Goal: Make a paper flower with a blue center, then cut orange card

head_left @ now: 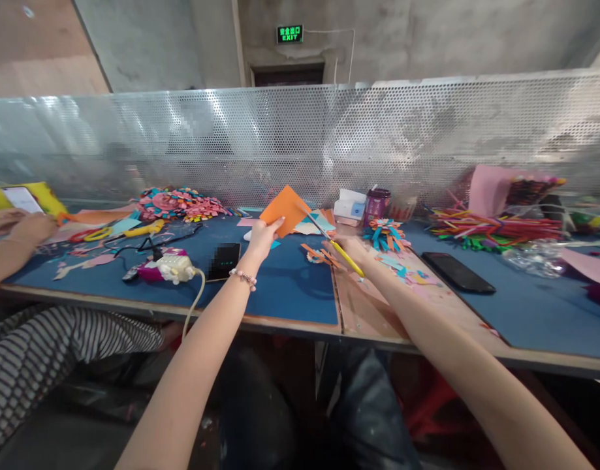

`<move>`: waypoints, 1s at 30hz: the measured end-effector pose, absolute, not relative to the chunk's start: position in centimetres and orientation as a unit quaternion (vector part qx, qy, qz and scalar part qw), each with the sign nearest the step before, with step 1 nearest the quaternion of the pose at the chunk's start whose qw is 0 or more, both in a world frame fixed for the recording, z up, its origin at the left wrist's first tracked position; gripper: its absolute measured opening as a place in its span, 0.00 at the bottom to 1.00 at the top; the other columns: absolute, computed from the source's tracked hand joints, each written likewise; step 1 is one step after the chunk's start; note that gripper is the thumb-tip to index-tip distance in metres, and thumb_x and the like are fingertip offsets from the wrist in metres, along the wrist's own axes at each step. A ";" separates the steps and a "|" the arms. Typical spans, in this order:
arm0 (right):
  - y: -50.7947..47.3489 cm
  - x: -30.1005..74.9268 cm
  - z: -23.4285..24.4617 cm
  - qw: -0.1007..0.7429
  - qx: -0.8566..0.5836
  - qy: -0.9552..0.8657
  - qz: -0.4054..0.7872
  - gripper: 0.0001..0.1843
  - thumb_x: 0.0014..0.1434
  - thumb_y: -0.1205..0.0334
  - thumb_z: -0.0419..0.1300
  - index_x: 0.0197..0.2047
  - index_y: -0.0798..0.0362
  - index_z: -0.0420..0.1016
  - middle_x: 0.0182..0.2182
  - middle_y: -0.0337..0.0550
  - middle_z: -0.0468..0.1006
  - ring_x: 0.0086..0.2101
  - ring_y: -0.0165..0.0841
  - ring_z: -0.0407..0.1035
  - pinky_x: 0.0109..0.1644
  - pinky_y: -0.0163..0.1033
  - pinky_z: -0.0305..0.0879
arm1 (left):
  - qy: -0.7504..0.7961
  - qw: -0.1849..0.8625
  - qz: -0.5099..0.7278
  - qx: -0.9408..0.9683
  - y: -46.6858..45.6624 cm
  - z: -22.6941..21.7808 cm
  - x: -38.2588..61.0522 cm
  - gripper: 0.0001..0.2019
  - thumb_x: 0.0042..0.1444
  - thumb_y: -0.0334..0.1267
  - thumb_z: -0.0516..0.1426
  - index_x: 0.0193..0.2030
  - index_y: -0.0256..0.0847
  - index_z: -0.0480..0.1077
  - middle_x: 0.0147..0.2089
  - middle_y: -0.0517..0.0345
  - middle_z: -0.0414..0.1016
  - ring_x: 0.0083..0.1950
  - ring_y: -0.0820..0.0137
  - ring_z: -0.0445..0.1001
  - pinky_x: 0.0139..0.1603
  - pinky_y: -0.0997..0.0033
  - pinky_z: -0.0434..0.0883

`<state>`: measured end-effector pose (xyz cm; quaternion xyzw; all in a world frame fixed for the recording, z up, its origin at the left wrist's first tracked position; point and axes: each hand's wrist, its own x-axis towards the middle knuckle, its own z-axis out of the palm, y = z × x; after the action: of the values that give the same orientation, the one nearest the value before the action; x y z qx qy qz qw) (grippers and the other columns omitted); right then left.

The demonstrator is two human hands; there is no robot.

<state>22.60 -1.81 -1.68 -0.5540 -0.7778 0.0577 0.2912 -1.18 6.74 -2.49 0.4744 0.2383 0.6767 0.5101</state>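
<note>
My left hand (263,239) pinches the lower edge of an orange sheet of paper (287,207), raised above the blue table mat. In my right hand (352,249) is a pair of scissors (347,258) with yellow handles. Their blades point up and left, and the tip lies at the paper's right side; whether they are cutting it I cannot tell. Orange paper strips (323,256) lie just below the scissors. Beyond my right hand sits a fringed orange and blue paper bundle (385,234).
A power strip (170,267) with a cord and a phone (224,261) lie left of me; another black phone (457,273) is on the right. Colourful stems (495,225) and a purple cup (377,205) stand farther back. At left, a co-worker's hands (25,228) hold a phone. A perforated metal screen (280,130) borders the table.
</note>
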 end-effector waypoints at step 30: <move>-1.4 22.7 -1.8 0.288 -0.565 -0.768 0.089 0.18 0.66 0.52 0.57 0.47 0.59 0.74 0.41 0.42 0.76 0.38 0.35 0.73 0.41 0.42 0.72 | 0.229 0.516 0.674 0.477 6.2 -2.1 -1.4 0.18 0.49 0.30 0.67 0.48 0.34 0.75 0.52 0.43 0.78 0.52 0.55 0.78 0.52 0.51 0.77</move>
<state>22.66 -1.38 -1.76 -0.5648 -0.7684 0.0887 0.2876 -1.36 6.21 -2.09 0.4770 0.2285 0.6739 0.5158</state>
